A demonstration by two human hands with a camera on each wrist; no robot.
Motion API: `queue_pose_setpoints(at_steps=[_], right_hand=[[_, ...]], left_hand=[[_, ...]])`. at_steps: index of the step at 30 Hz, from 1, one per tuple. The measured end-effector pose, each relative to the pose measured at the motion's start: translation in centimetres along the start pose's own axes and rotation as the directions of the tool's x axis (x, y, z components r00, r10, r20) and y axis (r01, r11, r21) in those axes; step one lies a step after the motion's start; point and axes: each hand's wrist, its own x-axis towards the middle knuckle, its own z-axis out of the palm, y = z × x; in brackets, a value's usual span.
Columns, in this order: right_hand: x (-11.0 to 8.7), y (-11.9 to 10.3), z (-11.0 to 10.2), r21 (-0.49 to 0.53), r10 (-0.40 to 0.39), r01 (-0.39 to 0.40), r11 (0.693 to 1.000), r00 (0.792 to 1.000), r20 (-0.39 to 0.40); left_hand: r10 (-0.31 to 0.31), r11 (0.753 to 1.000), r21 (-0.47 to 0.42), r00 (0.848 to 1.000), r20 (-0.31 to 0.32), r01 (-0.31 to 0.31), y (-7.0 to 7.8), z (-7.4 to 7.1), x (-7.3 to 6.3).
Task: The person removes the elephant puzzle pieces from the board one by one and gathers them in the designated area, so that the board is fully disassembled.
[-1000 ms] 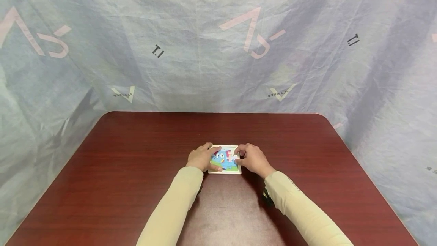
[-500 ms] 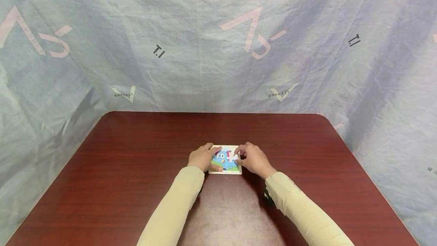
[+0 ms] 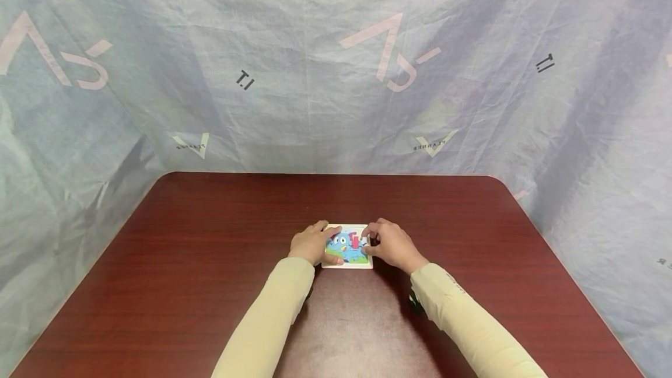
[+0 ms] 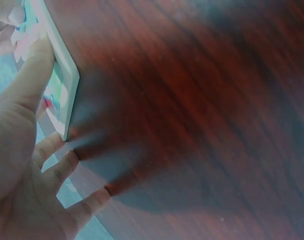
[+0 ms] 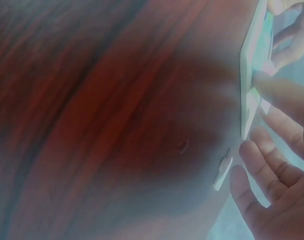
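Note:
A small jigsaw puzzle board [image 3: 347, 267] with a white frame and a blue cartoon creature lies flat on the table. My left hand [image 3: 310, 244] spans its left end, thumb laid over the near edge and index finger on the far part. In the left wrist view, that hand's other fingers spread straight, tips on the table beside the frame. My right hand [image 3: 391, 245] is at the board's right end, thumb and index finger pinching a small pale puzzle piece [image 5: 266, 106]. Its remaining fingers hang loosely beyond the frame. Fingertips hide part of the piece.
A loose white puzzle piece [image 5: 223, 172] lies on the table near my right fingers. The dark red wooden table [image 3: 236, 209] has rounded far corners. Grey printed cloth [image 3: 315, 74] hangs behind it and along the sides.
Inside the puzzle, the pale pink patch near my right fingertips now shows red, with the picture around it fuller. Both hands stay nearly in place.

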Motion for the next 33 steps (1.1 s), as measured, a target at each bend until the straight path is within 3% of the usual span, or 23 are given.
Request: queue_pose_setpoints(at_steps=[15, 33], right_hand=[[0.21, 0.3, -0.09, 0.019, 0.014, -0.014, 1.0, 0.999, -0.045], [0.18, 0.79, -0.23, -0.029, -0.038, 0.039, 0.999, 0.999, 0.028]], left_hand=[[0.008, 1.0, -0.008, 1.0, -0.005, -0.008, -0.1, -0.06, 0.0], [0.003, 1.0, -0.008, 1.0, -0.015, -0.004, -0.2, 0.19, 0.12]])
